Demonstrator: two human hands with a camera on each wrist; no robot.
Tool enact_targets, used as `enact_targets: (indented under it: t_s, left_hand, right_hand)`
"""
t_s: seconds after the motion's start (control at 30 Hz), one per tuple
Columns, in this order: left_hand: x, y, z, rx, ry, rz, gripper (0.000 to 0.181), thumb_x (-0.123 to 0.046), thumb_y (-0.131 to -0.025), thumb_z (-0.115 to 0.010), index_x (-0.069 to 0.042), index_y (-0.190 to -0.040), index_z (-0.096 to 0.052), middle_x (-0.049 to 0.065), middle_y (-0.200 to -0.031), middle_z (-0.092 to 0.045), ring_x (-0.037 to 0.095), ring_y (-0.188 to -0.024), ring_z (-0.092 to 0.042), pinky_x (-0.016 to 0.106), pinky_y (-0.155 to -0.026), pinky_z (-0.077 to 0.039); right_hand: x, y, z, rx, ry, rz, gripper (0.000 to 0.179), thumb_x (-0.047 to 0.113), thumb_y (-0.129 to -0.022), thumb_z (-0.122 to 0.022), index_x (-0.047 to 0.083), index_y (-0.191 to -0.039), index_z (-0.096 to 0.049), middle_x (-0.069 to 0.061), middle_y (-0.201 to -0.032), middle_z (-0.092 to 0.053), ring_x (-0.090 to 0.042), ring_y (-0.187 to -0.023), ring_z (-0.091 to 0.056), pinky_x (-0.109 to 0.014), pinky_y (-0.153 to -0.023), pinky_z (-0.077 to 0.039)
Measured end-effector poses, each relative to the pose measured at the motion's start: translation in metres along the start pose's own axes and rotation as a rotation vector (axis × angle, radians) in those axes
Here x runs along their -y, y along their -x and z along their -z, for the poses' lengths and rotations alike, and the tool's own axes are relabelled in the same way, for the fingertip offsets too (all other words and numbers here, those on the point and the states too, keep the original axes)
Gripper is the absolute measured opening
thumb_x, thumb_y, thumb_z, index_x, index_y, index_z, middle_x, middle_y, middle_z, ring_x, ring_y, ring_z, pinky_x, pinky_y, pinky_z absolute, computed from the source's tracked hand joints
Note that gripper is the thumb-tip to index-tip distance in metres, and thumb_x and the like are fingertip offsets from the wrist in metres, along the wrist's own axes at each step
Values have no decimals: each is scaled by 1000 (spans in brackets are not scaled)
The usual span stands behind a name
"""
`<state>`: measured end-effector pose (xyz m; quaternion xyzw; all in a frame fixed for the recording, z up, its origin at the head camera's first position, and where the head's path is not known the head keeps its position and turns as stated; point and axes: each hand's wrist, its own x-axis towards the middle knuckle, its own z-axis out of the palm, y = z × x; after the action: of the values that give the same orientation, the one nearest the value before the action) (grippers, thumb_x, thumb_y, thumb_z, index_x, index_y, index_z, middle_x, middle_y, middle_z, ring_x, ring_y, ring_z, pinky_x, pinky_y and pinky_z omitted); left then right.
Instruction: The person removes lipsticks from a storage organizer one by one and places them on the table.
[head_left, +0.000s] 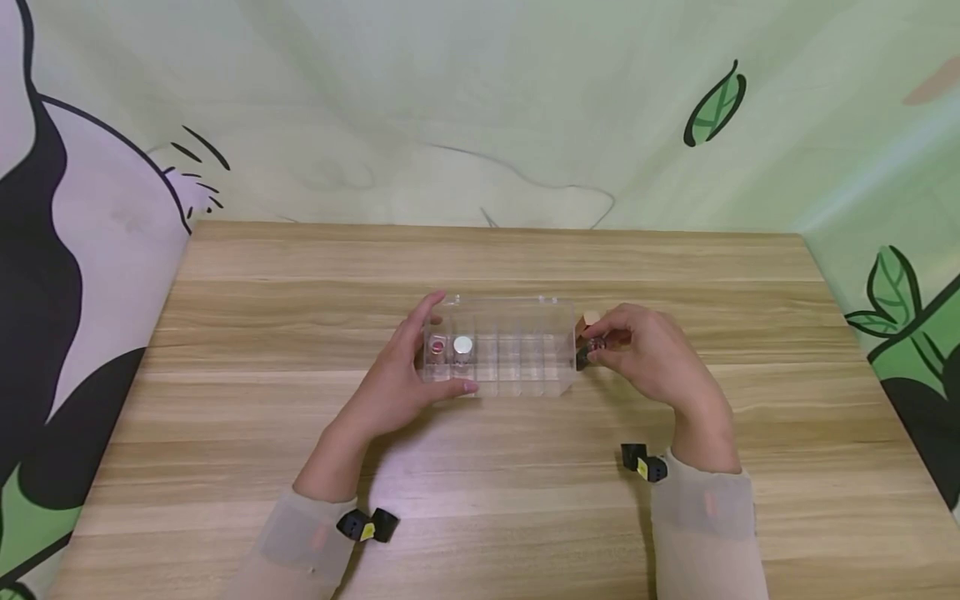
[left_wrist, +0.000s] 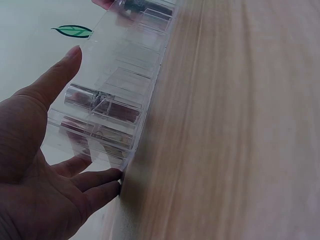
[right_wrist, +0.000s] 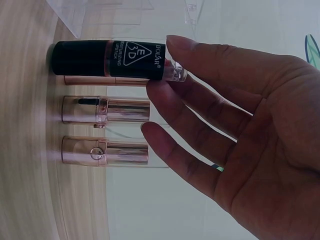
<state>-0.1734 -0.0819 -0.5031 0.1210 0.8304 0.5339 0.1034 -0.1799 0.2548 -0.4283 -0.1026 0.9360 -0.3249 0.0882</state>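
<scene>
My left hand [head_left: 392,375] grips the left end of a clear plastic lipstick organizer [head_left: 528,387], thumb along its front and fingers behind. Two lipsticks stand in its leftmost slots: one with a red top [head_left: 437,347] and one with a white top [head_left: 462,344]. In the left wrist view their silvery tubes [left_wrist: 80,96] show through the clear wall. Just off the organizer's right end, my right hand [head_left: 660,354] pinches the clear top of a black lipstick [right_wrist: 110,59] between thumb and finger. That lipstick is upright, its base close to the tabletop.
Several gold lipsticks [right_wrist: 127,110] stand in a row beside the black one, partly hidden by the right hand in the head view. The wood-grain table [head_left: 300,275] meets a wall [head_left: 450,108] painted with leaves at its back edge.
</scene>
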Motion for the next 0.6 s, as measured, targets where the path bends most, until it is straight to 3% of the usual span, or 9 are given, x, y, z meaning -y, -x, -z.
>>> enact_targets:
  t_s: [0.6]
  left_hand:
    - [0, 1, 0, -2, -9, -5, 120, -37, -77, -99, -57, -164, -18, 9, -157, -44, 40, -150, -44, 60, -124, -33]
  right_hand:
    - [-1, -1, -2, -4, -3, 2, 20, 3, -91, -84, 7, -110, -82, -10, -110, -77, -26, -97, -73, -43, -86, -57]
